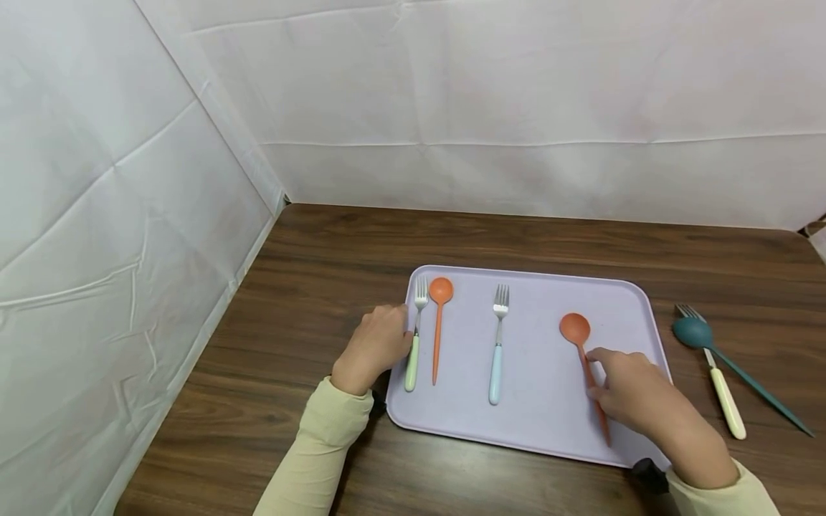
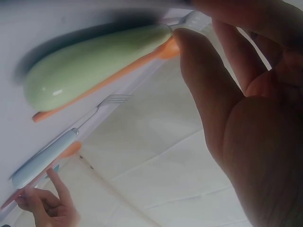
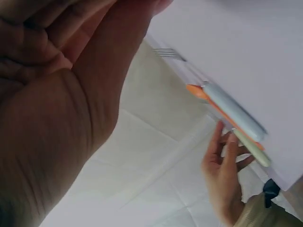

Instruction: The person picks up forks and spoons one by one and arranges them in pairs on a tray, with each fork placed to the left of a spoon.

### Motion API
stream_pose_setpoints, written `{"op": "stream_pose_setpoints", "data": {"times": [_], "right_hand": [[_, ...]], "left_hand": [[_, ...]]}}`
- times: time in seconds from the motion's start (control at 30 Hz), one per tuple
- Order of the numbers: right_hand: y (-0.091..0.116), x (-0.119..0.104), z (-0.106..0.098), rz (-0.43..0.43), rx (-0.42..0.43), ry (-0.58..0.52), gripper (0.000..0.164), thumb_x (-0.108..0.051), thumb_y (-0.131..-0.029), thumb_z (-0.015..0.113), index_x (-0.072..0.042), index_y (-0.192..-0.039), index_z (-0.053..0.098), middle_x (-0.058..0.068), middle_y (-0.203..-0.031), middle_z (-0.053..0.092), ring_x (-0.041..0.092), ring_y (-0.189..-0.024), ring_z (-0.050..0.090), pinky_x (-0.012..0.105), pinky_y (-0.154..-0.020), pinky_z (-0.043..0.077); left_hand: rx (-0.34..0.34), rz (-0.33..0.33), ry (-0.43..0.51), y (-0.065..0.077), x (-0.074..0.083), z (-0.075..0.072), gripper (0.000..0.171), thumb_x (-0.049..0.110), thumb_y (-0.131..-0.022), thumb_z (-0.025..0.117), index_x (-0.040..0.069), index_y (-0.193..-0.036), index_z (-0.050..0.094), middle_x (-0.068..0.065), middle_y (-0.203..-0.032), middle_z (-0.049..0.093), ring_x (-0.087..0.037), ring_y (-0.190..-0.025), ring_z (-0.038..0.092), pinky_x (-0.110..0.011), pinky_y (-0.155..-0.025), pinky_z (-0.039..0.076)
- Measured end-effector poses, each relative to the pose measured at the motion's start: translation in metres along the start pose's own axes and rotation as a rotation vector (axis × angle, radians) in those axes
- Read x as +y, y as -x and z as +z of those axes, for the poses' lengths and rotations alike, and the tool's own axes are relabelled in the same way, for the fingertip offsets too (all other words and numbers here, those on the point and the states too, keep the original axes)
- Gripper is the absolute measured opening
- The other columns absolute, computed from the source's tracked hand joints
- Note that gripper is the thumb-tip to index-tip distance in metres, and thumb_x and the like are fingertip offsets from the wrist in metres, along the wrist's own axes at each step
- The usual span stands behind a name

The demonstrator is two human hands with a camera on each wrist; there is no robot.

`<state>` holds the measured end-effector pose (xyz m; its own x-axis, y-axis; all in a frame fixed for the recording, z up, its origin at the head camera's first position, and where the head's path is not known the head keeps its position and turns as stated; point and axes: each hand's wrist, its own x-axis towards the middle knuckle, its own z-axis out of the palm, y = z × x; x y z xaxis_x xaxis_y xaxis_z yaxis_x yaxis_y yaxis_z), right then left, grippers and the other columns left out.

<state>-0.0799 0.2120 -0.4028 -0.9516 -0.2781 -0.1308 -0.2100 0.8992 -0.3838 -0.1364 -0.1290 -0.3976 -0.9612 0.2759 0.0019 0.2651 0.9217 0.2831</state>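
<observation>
- Two hands are working over a pale lilac plastic tray [image 1: 548,423] that is lying on a dark wooden table [image 1: 323,251].
- The right hand [image 1: 635,401] is pinching the thin handle of an orange plastic spoon [image 1: 576,331]; the bowl is lying just beyond its fingertips, on the tray.
- The left hand [image 1: 376,346] is resting at the tray's left edge with its fingers loosely bent and gripping nothing; its fingertips are touching a steel fork with a pale green handle [image 1: 413,351].
- A second orange spoon [image 1: 440,301] is lying just past that fork, away from the left fingers.
- A steel fork with a light blue handle [image 1: 497,351] is lying between the two hands.
- Well outside the right hand, off the tray, a teal spoon [image 1: 697,334] is crossing a cream-handled fork [image 1: 725,398].
</observation>
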Motion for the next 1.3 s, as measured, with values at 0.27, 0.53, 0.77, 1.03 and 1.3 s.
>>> {"op": "stream_pose_setpoints", "data": {"times": [0.27,0.53,0.77,1.03,1.3], "right_hand": [[-0.012,-0.012,0.005,-0.017,0.012,-0.022,0.046,-0.006,-0.075,0.072,0.008,-0.116,0.056,-0.004,-0.059,0.055,0.014,-0.056,0.05,0.033,-0.047,0.04],[-0.021,-0.023,0.012,-0.035,0.034,-0.053,0.042,-0.005,-0.077,0.07,0.01,-0.114,0.057,-0.004,-0.058,0.055,0.013,-0.054,0.048,0.031,-0.047,0.04],[-0.028,-0.034,0.015,-0.031,0.027,-0.054,0.024,-0.003,-0.078,0.067,0.006,-0.1,0.062,-0.001,-0.06,0.055,0.015,-0.054,0.049,0.029,-0.046,0.04],[-0.038,-0.042,0.018,-0.021,0.015,-0.072,0.021,-0.003,-0.079,0.066,0.007,-0.098,0.061,0.001,-0.062,0.054,0.015,-0.053,0.048,0.028,-0.044,0.039],[-0.047,-0.048,0.017,-0.027,0.015,-0.046,0.027,-0.003,-0.079,0.064,0.009,-0.103,0.06,0.004,-0.067,0.054,0.018,-0.058,0.047,0.029,-0.046,0.039]], "left_hand": [[0.01,0.009,0.004,-0.001,0.0,-0.001,0.006,-0.003,-0.079,0.06,0.003,-0.079,0.057,-0.007,-0.067,0.049,-0.022,-0.063,0.052,-0.038,-0.055,0.048],[-0.026,-0.003,0.002,-0.003,0.0,-0.001,0.009,-0.006,-0.08,0.057,0.003,-0.082,0.057,-0.007,-0.069,0.049,-0.022,-0.066,0.053,-0.038,-0.057,0.049],[-0.038,-0.011,-0.004,-0.002,0.0,-0.001,0.012,-0.008,-0.079,0.058,0.004,-0.078,0.055,-0.007,-0.068,0.049,-0.022,-0.065,0.054,-0.037,-0.055,0.048],[0.005,0.043,-0.029,-0.001,0.0,0.0,0.012,-0.008,-0.076,0.061,0.003,-0.076,0.055,-0.008,-0.065,0.049,-0.023,-0.063,0.054,-0.037,-0.055,0.048],[0.004,0.044,-0.029,0.0,0.0,0.0,0.014,-0.008,-0.075,0.062,0.004,-0.075,0.054,-0.007,-0.065,0.049,-0.022,-0.062,0.053,-0.036,-0.054,0.047]]}}
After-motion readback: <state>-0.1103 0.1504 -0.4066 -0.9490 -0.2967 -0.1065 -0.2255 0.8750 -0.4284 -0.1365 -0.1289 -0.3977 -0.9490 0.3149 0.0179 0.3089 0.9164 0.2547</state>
